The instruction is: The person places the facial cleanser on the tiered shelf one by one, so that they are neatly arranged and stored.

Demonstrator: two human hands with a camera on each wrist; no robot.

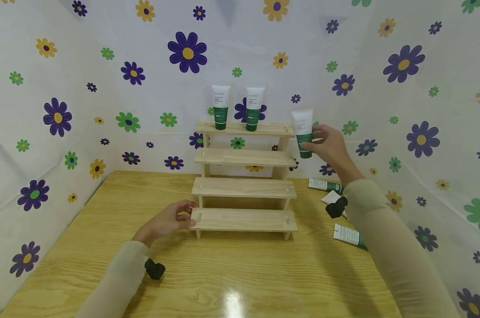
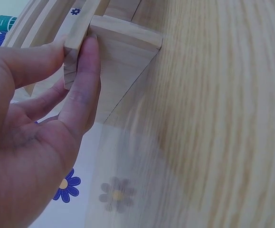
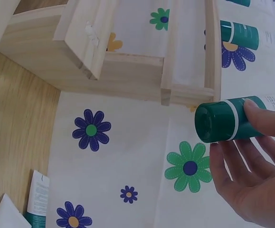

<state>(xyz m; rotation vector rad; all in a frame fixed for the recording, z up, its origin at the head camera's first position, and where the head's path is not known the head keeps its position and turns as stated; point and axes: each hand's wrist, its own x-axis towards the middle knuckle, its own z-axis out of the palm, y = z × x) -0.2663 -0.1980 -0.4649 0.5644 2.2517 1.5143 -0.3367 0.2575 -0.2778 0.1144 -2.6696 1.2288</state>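
Observation:
A wooden four-step display rack stands on the table. My left hand pinches the left end of its lowest shelf; in the left wrist view the thumb lies on one face of the board and the fingers on the other. My right hand holds a white and green squeeze tube upright, cap down, just right of the rack's upper shelves. In the right wrist view the green cap is apart from the rack. Two matching tubes stand cap down on the top shelf.
More tubes lie on the table to the right of the rack, partly hidden by my right sleeve. A flower-print sheet rises behind the rack and along both sides.

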